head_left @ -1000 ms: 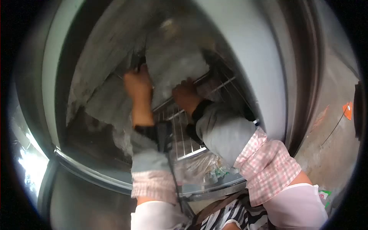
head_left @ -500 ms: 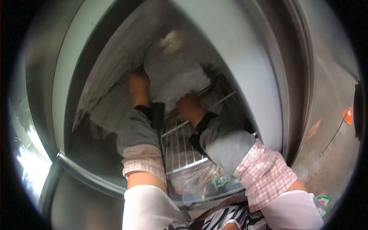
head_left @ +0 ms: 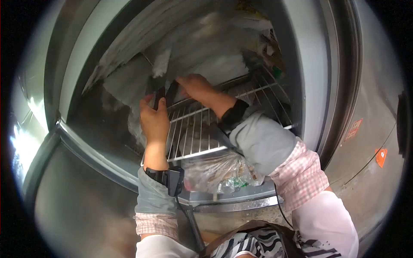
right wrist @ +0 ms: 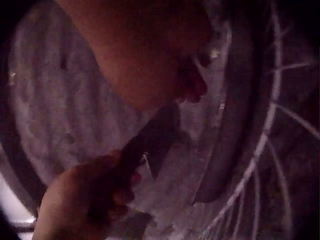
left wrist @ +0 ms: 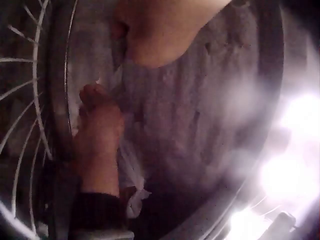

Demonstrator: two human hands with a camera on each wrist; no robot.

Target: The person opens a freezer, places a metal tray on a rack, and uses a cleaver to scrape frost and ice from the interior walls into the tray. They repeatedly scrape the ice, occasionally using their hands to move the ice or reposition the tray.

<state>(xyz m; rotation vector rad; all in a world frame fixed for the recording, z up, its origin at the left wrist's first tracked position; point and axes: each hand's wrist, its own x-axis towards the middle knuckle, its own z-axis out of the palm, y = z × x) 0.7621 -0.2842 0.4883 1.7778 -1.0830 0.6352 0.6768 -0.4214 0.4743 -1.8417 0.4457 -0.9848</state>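
Note:
My left hand [head_left: 155, 122] grips the dark handle of a knife [head_left: 160, 71], its broad blade pointing away from me with white frost on it. In the right wrist view the knife [right wrist: 157, 132] slants up from the left hand [right wrist: 75, 192] toward the right one. My right hand [head_left: 200, 89] is just to the right of the blade, fingers loosely bent and tips close to it. The left wrist view has the right hand [left wrist: 102, 125] below the left hand [left wrist: 160, 35]; the knife is mostly hidden there. Thick frost [head_left: 215, 64] coats the freezer interior around both.
A white wire rack [head_left: 193, 129] lies under my forearms. Below it a clear plastic bag [head_left: 219, 172] sits by the freezer's front lip [head_left: 241, 204]. Grey frame walls [head_left: 303, 64] enclose the opening at either side. Packages [head_left: 269, 49] lie at the back right.
My left hand has drawn back toward me, bringing the knife and its frosted blade into plain sight. The right hand has moved left from the rack's edge to beside the blade.

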